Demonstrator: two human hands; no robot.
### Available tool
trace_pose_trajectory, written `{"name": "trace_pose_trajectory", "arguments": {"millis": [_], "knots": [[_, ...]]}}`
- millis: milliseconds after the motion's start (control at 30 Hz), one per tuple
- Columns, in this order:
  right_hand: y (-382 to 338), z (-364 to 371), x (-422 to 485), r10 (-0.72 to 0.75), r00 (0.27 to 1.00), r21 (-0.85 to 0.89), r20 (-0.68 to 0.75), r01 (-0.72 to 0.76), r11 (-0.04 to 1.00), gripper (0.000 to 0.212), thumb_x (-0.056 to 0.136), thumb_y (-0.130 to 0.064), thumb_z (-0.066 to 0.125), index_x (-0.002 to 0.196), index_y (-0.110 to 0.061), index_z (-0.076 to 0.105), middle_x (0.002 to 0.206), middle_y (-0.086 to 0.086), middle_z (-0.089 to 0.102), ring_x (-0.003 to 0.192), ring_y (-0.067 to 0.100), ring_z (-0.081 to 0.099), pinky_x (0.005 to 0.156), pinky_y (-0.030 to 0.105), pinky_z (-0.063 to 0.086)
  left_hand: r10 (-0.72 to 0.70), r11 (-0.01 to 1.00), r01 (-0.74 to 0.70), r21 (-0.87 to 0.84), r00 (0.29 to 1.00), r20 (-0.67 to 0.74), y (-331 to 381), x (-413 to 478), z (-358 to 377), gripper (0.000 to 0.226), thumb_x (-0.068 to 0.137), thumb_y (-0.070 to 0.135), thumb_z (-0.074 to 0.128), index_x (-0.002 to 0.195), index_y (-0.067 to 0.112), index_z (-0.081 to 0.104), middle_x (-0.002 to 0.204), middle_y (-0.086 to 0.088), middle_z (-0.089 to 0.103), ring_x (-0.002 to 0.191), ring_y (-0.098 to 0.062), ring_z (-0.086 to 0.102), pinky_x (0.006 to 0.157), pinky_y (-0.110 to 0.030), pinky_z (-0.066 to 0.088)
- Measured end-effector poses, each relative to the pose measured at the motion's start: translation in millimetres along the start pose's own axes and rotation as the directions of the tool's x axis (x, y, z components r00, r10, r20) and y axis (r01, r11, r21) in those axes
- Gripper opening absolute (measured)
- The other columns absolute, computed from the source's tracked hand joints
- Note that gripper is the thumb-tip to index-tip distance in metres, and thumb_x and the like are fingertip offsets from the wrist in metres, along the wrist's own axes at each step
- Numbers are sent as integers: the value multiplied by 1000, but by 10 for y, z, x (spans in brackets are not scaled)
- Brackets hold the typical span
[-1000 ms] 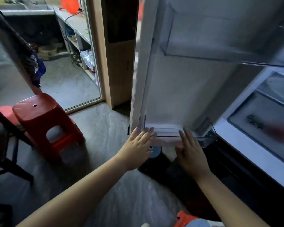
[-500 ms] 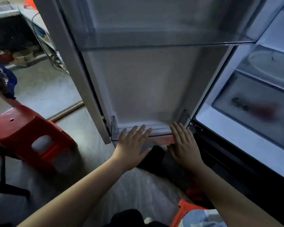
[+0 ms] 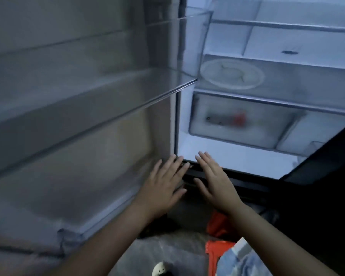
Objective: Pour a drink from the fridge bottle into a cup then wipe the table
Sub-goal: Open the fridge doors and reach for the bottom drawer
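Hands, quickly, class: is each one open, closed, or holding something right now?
Left hand: open, fingers straight, holding nothing.
Right hand: open, fingers straight, holding nothing.

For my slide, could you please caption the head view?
Left hand and right hand, open, before the lit fridge.

I count two hands, my left hand (image 3: 163, 188) and my right hand (image 3: 215, 184), and one fridge (image 3: 237, 159) with one open door (image 3: 68, 156). The door carries two bins, an upper bin (image 3: 108, 92) and a lower bin (image 3: 68, 239). Inside I make out one frosted drawer (image 3: 267, 124) with one blurred red thing (image 3: 239, 118) in it, one round mark (image 3: 232, 74) and one dark smudge (image 3: 290, 52). Under my arms there are two orange patches, an upper patch (image 3: 217, 224) and a lower patch (image 3: 215, 250), and one white thing (image 3: 160, 268)
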State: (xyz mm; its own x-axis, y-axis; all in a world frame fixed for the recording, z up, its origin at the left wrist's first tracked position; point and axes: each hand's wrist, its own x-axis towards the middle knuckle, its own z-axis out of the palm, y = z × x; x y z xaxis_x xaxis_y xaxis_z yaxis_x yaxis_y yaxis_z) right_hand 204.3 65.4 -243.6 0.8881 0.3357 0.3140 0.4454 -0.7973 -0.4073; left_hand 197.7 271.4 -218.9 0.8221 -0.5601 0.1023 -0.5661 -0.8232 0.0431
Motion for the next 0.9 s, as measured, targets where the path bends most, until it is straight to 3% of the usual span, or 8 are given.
{"name": "trace_pose_trajectory", "arguments": {"millis": [133, 267, 367, 467, 533, 600, 767, 900], "knots": [[310, -278, 138, 221, 963, -9, -152, -225, 974, 61, 94, -38, 38, 148, -10, 26, 157, 5, 19, 146, 18, 9, 117, 35, 16, -175, 981, 178, -81, 984, 38, 299, 515, -177, 63, 90, 48, 34, 146, 20, 29, 154, -4, 32, 141, -20, 22, 82, -60, 46], [638, -687, 367, 323, 910, -34, -260, -343, 939, 63, 94, -30, 44, 149, -12, 20, 159, 3, 10, 147, 15, 1, 116, 29, 12, -372, 911, 403, -90, 896, 242, 608, 823, -310, 70, 96, 51, 31, 152, 26, -2, 160, 4, -8, 146, -23, -9, 103, -68, 18], [864, -946, 583, 372, 888, -36, -269, -395, 918, 64, 96, -27, 46, 150, -14, 15, 160, 1, 2, 147, 15, -3, 115, 29, 10, -401, 895, 446, -11, 815, 419, 627, 953, -400, 69, 96, 55, 28, 152, 27, -1, 160, 3, -3, 146, -29, 1, 103, -70, 18], [1081, -1122, 836, 381, 890, -89, -250, -413, 907, 66, 96, -28, 46, 150, -12, 13, 160, 3, 0, 147, 18, -4, 116, 34, 9, -428, 890, 451, 68, 775, 465, 587, 1028, -522, 68, 95, 57, 23, 152, 24, 4, 154, -2, 24, 134, -30, 33, 97, -53, 37], [1229, -1182, 985, 370, 902, -157, -224, -408, 899, 67, 96, -28, 47, 150, -10, 12, 160, 8, 1, 147, 22, -5, 118, 35, 6, -411, 909, 401, 111, 819, 401, 636, 1093, -619, 65, 97, 55, 23, 151, 21, 11, 140, -3, 43, 120, -26, 49, 82, -36, 42], [1370, -1206, 1095, 354, 912, -227, -206, -396, 890, 68, 95, -27, 48, 149, -7, 13, 159, 11, 3, 147, 27, -3, 119, 36, 4, -362, 932, 353, 86, 887, 285, 704, 1242, -679, 61, 98, 52, 25, 149, 19, 18, 128, -4, 52, 112, -25, 53, 73, -32, 37], [1653, -1127, 1162, 306, 928, -349, -213, -365, 863, 70, 88, -23, 57, 146, -2, 24, 156, 17, 17, 145, 34, 13, 118, 42, 5, -255, 966, 250, 64, 964, 81, 729, 1871, -659, 68, 97, 48, 33, 152, 18, 7, 155, -6, 22, 140, -27, 22, 108, -48, 23], [1749, -1035, 1139, 239, 936, -403, -258, -329, 854, 78, 77, -20, 64, 143, 0, 30, 153, 19, 26, 141, 36, 24, 117, 42, 6, -107, 994, 109, 21, 992, -73, 721, 2480, -526, 69, 98, 43, 36, 153, 18, 1, 160, -5, 0, 147, -25, -4, 116, -47, 2]]}}
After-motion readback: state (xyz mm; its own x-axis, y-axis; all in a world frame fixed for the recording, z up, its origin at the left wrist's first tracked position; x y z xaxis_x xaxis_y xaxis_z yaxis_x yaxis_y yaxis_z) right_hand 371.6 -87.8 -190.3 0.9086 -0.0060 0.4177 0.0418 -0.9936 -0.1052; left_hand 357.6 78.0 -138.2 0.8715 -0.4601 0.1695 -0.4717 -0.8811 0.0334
